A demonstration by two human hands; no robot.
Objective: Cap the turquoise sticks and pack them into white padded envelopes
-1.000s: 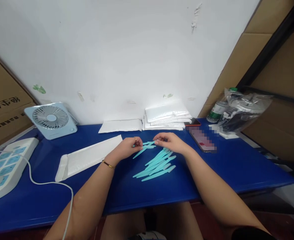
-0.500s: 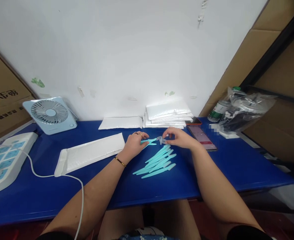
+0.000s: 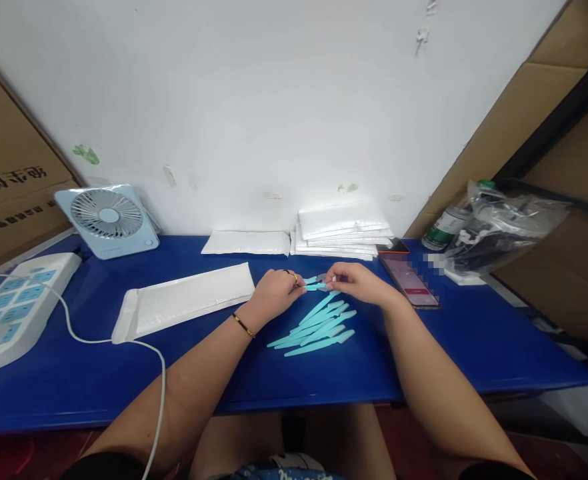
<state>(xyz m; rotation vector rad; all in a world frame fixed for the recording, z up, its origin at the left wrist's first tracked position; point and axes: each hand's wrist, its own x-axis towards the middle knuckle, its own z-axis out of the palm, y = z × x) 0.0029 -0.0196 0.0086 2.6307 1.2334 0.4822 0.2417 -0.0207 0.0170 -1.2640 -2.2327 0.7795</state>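
Observation:
A loose pile of thin turquoise plastic sticks (image 3: 315,326) lies on the blue table (image 3: 454,347) in front of me. My left hand (image 3: 275,291) is closed round a few of these sticks, whose ends (image 3: 312,283) poke out to the right. My right hand (image 3: 351,281) pinches the tips of the same sticks from the other side, just above the pile. A gold bracelet sits on my left wrist.
A white padded envelope (image 3: 187,299) lies left of my hands; more envelopes (image 3: 341,230) are stacked at the wall. A phone (image 3: 410,281) lies to the right, beside a bottle and a plastic bag (image 3: 499,227). A small fan (image 3: 109,220), power strip (image 3: 17,310) and cable (image 3: 157,373) occupy the left.
My hands have drawn closer together on the held sticks, and the sticks are now bunched in my left hand. The view has shifted slightly.

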